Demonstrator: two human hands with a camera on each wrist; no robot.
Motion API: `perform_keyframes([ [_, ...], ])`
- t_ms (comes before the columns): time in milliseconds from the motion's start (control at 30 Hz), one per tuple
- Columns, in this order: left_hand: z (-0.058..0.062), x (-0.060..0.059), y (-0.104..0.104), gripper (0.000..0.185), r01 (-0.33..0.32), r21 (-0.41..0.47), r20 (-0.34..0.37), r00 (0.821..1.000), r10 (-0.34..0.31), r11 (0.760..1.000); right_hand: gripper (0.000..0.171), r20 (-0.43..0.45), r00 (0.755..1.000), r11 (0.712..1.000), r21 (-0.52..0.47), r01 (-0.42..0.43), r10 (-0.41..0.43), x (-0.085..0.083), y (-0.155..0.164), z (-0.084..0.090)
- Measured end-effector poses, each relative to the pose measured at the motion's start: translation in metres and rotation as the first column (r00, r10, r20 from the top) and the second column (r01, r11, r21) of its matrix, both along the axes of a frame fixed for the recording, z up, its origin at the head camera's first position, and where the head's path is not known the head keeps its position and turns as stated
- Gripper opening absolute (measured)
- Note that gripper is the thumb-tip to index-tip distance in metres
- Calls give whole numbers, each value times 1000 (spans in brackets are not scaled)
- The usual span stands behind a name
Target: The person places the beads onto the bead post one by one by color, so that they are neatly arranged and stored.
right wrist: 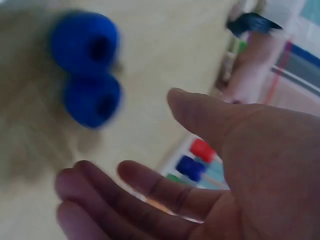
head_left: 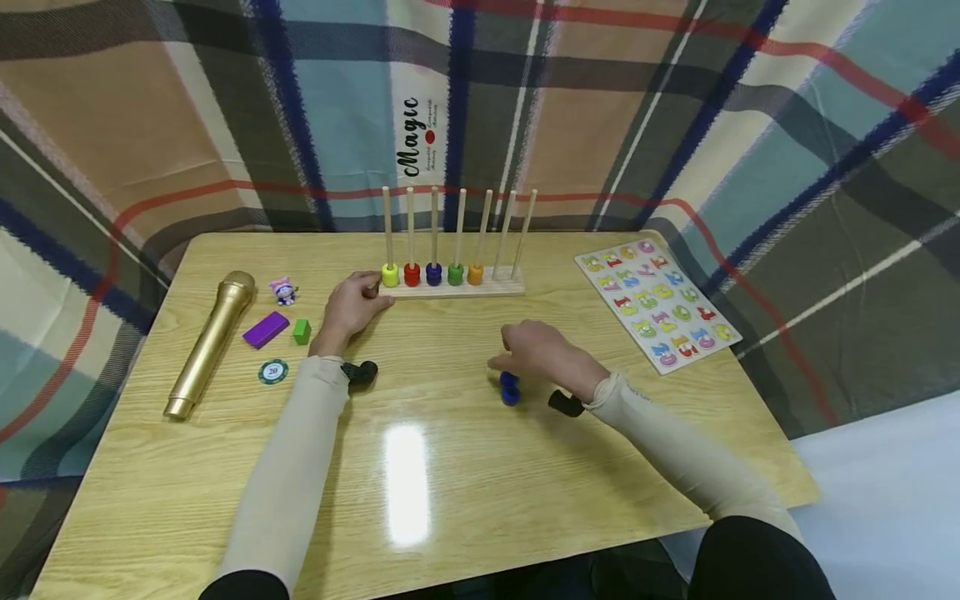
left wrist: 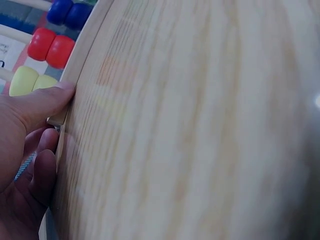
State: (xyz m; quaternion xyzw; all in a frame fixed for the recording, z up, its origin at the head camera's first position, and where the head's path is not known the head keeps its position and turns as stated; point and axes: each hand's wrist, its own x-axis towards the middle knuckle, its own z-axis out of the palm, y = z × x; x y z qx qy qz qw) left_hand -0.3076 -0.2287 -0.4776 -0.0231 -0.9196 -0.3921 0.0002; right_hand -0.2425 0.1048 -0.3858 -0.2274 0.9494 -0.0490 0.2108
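The left hand rests on the pale wood-grain worktop with its thumb and curled fingers pinching the near left end of the long wooden peg rack; the left wrist view shows the thumb pressed against the corner of the rack's base. Just beyond that hand, on the rack's first upright dowel, sits a yellow ring bead, and along the rack away from the hand follow a red bead, a dark blue bead, a green bead and an orange bead; the last two dowels carry nothing. The right hand hangs low over the worktop, well apart from the left hand, its fingers loosely spread and holding nothing; in the right wrist view the palm is open with the thumb lifted. Directly under its fingertips lie two bright blue ring beads, touching each other on the worktop, blurred in the wrist view. Out past the left hand lie a small green cube, a purple rectangular block, a tiny pink and purple figurine, a green round chip marked 20 and a gold microphone. Beyond the right hand, towards the far edge, lies a pink number puzzle board.
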Motion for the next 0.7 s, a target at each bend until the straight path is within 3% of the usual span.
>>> perform_keyframes([
  [167,1,0,-1,63,1,-1,9,1000,-1,1000,36,59,998,999,-43,0,2,3,0,-16],
  [367,4,0,0,64,3,-10,-6,1000,-3,1000,14,6,1000,993,-117,-28,29,-6,1,-10],
  [533,5,1,2,65,11,-15,7,1000,-11,1000,17,-179,982,965,-260,9,-57,-32,5,28],
  [700,2,0,1,65,-5,-18,4,1000,5,1000,19,-329,928,884,-468,1,-175,-75,9,85],
])
